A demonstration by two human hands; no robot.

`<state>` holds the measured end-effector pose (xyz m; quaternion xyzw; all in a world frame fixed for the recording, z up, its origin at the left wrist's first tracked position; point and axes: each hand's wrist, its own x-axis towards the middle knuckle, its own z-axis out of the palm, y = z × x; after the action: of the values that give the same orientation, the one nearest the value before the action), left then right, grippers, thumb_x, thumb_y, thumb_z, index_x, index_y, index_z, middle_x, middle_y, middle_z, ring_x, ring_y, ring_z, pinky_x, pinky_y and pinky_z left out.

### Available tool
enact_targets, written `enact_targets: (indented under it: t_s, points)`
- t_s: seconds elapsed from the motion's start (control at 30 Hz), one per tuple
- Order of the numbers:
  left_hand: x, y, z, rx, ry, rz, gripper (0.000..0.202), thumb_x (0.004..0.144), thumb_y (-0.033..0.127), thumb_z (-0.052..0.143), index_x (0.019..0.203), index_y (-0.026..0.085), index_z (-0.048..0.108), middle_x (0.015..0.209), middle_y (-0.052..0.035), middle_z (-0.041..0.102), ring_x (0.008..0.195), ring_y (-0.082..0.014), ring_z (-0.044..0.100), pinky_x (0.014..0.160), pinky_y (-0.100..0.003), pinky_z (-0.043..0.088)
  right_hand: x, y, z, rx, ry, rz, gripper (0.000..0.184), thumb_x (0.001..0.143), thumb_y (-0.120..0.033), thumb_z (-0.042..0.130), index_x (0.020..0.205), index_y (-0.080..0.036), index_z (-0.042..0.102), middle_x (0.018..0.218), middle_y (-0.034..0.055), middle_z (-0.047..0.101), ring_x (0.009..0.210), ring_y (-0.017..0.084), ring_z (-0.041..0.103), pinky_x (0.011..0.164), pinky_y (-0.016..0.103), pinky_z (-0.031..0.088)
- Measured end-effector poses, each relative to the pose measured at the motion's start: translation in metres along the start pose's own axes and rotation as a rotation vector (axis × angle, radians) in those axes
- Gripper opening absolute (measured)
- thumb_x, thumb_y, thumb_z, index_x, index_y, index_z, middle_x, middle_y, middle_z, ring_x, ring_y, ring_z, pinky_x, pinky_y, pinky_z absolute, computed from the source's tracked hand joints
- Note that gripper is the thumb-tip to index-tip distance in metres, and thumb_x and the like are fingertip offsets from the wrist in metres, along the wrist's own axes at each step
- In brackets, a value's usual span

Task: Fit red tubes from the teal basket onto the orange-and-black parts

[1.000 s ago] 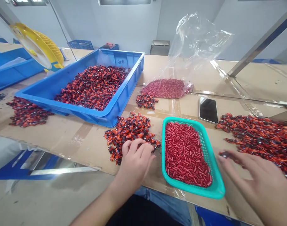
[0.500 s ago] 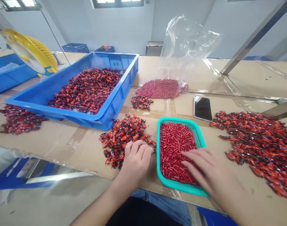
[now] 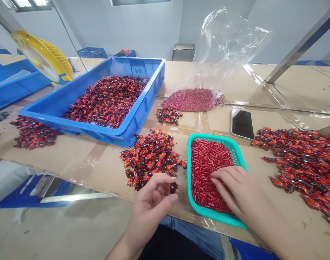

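My left hand [image 3: 150, 206] hangs just off the front of a heap of orange-and-dark wrapped pieces [image 3: 151, 160], pinching one small wrapped piece [image 3: 173, 187] between thumb and fingertips. My right hand [image 3: 239, 191] lies over short red tubes [image 3: 208, 169] in a teal mesh basket [image 3: 190, 177], its fingers touching the tubes. Nothing held shows in that hand, though its thumb is partly hidden. A larger heap of the wrapped pieces [image 3: 300, 162] spreads on the cardboard to the right of the basket.
A blue plastic crate [image 3: 143, 104] full of wrapped pieces stands behind the left heap, with another heap [image 3: 33, 133] beyond it. Farther back lie a clear bag [image 3: 221, 47] of red tubes, a small heap, a phone [image 3: 242, 124], and a yellow fan [image 3: 43, 57].
My right hand has moved left from beside the right heap into the basket. My left hand has lifted off the near heap and now pinches a wrapped piece.
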<state>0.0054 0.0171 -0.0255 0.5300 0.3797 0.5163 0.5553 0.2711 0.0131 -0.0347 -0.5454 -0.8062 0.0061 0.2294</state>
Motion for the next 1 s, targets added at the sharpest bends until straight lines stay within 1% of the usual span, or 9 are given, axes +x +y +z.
enact_targets:
  t_s: [0.13,0.3,0.43,0.6,0.7,0.77,0.9,0.97,1.0]
  points:
    - [-0.005,0.004,0.006,0.012,-0.010,0.032,0.011,0.094,0.032,0.078,0.100,0.024,0.074,0.100,-0.0024,0.070,0.084,-0.0115,0.073,0.077,-0.019,0.062,0.002,-0.024,-0.019,0.115,-0.016,0.087,0.026,0.111,-0.029,0.038,0.094,-0.022,0.057,0.085,0.0048,0.064,0.077,0.019,0.061,0.067,0.031,0.051]
    - [-0.010,0.008,0.013,0.236,0.012,0.319,0.010,0.098,0.021,0.073,0.100,0.024,0.064,0.097,-0.0003,0.077,0.097,-0.0133,0.076,0.093,-0.026,0.062,-0.002,-0.055,-0.029,0.200,0.021,0.080,0.032,0.109,-0.044,0.043,0.091,-0.023,0.060,0.080,0.0042,0.060,0.076,0.021,0.058,0.068,0.033,0.050]
    - [-0.011,0.014,0.015,0.312,-0.005,0.459,0.014,0.102,0.015,0.065,0.097,0.023,0.055,0.096,0.0001,0.080,0.093,-0.0131,0.077,0.093,-0.031,0.060,0.000,-0.066,-0.028,0.172,0.050,0.015,0.033,0.106,-0.046,0.047,0.087,-0.023,0.061,0.077,0.0044,0.058,0.076,0.021,0.056,0.070,0.034,0.049]
    - [-0.014,0.023,0.014,0.516,-0.034,0.518,0.029,0.099,0.005,0.064,0.084,0.024,0.049,0.093,0.0051,0.084,0.085,-0.0118,0.080,0.093,-0.035,0.055,0.005,-0.081,-0.027,0.136,0.044,-0.114,0.022,0.102,-0.029,0.053,0.082,-0.023,0.059,0.074,0.0032,0.058,0.073,0.020,0.056,0.069,0.032,0.046]
    - [-0.015,0.025,0.014,0.642,-0.060,0.562,0.036,0.096,0.002,0.065,0.075,0.023,0.046,0.092,0.0077,0.085,0.080,-0.0121,0.081,0.088,-0.035,0.053,0.007,-0.086,-0.028,0.126,0.004,-0.204,0.019,0.098,-0.015,0.051,0.082,-0.022,0.057,0.074,0.0018,0.060,0.071,0.018,0.055,0.068,0.031,0.044]
    - [-0.015,0.024,0.014,0.662,-0.063,0.590,0.035,0.097,0.004,0.066,0.074,0.024,0.048,0.092,0.0068,0.086,0.077,-0.0129,0.081,0.082,-0.035,0.054,0.008,-0.085,-0.030,0.194,-0.034,-0.197,0.019,0.096,-0.012,0.052,0.081,-0.022,0.054,0.074,0.0006,0.061,0.070,0.017,0.055,0.067,0.030,0.044]
    - [-0.021,0.023,0.015,0.671,-0.047,0.581,0.020,0.101,0.011,0.066,0.089,0.027,0.061,0.081,0.0070,0.085,0.062,-0.0127,0.079,0.072,-0.033,0.056,0.011,-0.080,-0.041,0.453,-0.182,-0.053,0.008,0.099,-0.028,0.061,0.096,-0.021,0.059,0.084,0.0016,0.067,0.079,0.018,0.060,0.072,0.029,0.049]
    - [-0.029,0.023,0.016,0.673,-0.044,0.549,0.016,0.103,0.013,0.062,0.096,0.026,0.064,0.075,0.0077,0.083,0.055,-0.0105,0.075,0.072,-0.032,0.058,0.013,-0.081,-0.043,0.640,-0.280,-0.026,0.024,0.104,-0.045,0.057,0.105,-0.021,0.062,0.092,0.0039,0.070,0.085,0.019,0.063,0.077,0.029,0.052]
    - [-0.033,0.024,0.017,0.663,-0.036,0.525,0.016,0.104,0.012,0.060,0.096,0.026,0.064,0.075,0.0074,0.083,0.053,-0.0096,0.074,0.073,-0.031,0.059,0.013,-0.083,-0.043,0.739,-0.310,-0.017,0.032,0.106,-0.052,0.052,0.103,-0.022,0.063,0.091,0.0044,0.070,0.085,0.019,0.063,0.077,0.029,0.053]
